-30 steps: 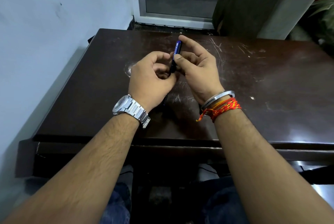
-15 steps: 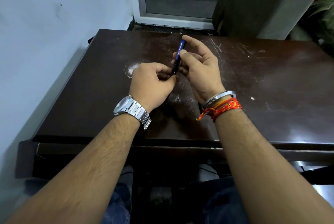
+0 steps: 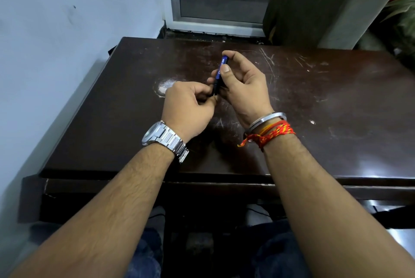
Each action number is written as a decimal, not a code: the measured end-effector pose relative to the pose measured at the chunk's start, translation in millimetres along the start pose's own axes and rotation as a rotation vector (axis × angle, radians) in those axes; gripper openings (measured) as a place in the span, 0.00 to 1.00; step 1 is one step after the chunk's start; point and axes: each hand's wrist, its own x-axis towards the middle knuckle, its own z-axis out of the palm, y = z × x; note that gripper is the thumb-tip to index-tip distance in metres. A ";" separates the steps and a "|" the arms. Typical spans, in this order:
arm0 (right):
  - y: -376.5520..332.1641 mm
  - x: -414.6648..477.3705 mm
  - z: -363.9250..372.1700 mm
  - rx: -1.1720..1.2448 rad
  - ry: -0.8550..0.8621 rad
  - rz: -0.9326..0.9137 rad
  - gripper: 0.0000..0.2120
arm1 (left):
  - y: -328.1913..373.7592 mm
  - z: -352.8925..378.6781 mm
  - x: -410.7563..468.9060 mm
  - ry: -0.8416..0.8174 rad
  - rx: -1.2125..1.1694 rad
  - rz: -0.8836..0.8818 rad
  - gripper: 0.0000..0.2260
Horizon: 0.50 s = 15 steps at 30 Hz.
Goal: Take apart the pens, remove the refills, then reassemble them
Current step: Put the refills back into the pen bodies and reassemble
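- Since a second ago, right hand lifted the blue pen a bit higher, mid-frame over the tabletop.
- Left hand pinches its dark lower end, right clamps the barrel.
- Looks early: no refill out yet.

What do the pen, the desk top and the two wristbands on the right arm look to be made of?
Pen: likely plastic, a glossy blue barrel with a white printed label and a dark lower section.
Desk top: dark brown, probably lacquered wood or laminate; shiny, with pale scratches and a worn whitish patch.
Bangle: polished silver-coloured metal, judging by its bright sheen.
Thread band: red and yellow twisted thread, with a knotted, frayed end.
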 end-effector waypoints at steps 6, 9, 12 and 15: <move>3.4 -0.4 -4.0 0.047 0.001 0.064 0.11 | 3.1 5.0 0.6 0.002 -0.138 -0.114 0.05; 5.3 -2.1 -1.1 -0.002 -0.018 0.086 0.19 | 1.7 -0.1 4.8 0.042 -0.172 -0.114 0.05; 5.5 -5.7 1.6 -0.157 -0.031 0.124 0.18 | -0.6 -4.5 6.2 0.063 -0.116 -0.077 0.03; 4.7 -7.3 3.3 -0.277 -0.029 0.132 0.03 | -1.8 -4.5 4.1 0.045 -0.095 -0.093 0.04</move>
